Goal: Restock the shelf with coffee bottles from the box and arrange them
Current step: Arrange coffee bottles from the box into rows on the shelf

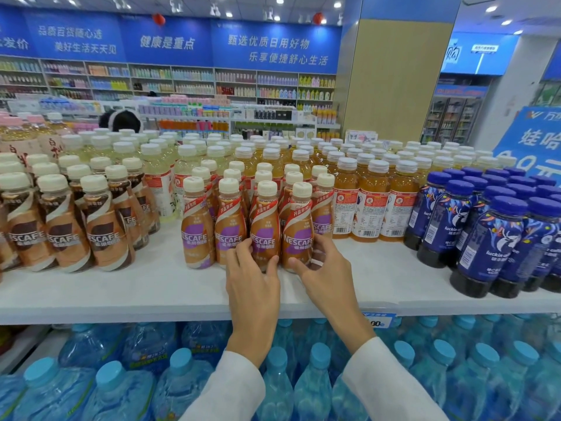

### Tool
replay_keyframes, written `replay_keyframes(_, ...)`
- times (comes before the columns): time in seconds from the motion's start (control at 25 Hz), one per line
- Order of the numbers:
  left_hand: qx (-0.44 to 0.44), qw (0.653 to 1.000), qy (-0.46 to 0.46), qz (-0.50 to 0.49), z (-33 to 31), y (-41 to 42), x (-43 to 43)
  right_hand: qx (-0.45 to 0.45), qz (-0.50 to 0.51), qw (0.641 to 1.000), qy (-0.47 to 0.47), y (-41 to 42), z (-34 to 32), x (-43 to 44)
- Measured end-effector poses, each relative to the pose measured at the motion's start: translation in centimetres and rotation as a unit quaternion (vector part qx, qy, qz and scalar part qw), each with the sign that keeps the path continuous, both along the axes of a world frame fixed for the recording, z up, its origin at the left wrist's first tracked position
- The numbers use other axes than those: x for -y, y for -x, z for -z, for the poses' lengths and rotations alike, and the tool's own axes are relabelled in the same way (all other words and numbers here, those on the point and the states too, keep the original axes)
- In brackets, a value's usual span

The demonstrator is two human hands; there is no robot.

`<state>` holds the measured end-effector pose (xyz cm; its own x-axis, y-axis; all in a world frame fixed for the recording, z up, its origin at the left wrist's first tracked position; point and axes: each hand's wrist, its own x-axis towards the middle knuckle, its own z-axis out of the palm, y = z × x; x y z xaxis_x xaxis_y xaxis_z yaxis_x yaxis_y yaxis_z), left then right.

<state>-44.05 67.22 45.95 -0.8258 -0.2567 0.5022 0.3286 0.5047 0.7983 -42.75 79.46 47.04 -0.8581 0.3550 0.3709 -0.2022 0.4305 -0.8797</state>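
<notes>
Two hands work the front row of Nescafé coffee bottles (249, 220) on a white shop shelf (151, 287). The left hand (252, 278) has its grip wrapped around the base of the third bottle (264, 226) from the left in that row, fingers curled over the lower label. The right hand (321, 275) grasps the fourth bottle (299, 229) just beside it, thumb at the base and fingers round the far side. Both bottles stand upright on the shelf, touching each other, purple-and-tan labels facing forward. White sleeves (391, 381) cover both forearms.

The purple-label cluster, cream caps in several rows, sits at the shelf's middle. At its 9 o'clock, apart from it, stands a block of brown-label Nescafé bottles (76, 226). At 3 o'clock, close by, are orange tea bottles (373, 202) with white caps, and farther that way dark bottles (498, 238) with blue caps. At 12 o'clock, rows of pale drinks (158, 177) fill the shelf behind.

Below the shelf edge lie large water bottles (182, 384) with light-blue caps, and a price tag (379, 319) hangs on the edge near the right wrist. Aisles of toiletries under blue banners (170, 41) fill the background.
</notes>
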Motion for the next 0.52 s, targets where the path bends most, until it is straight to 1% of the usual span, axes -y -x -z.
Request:
replay_keyframes(0.28,0.003,1.0,-0.013,-0.01,-0.16,0.15,-0.27,0.005,0.006,1.0,-0.007,0.34,0.3,-0.01)
replay_keyframes(0.52,0.005,1.0,-0.018,-0.026,-0.37,-0.22,-0.55,-0.01,0.029,0.999,-0.017,0.53,0.76,0.39)
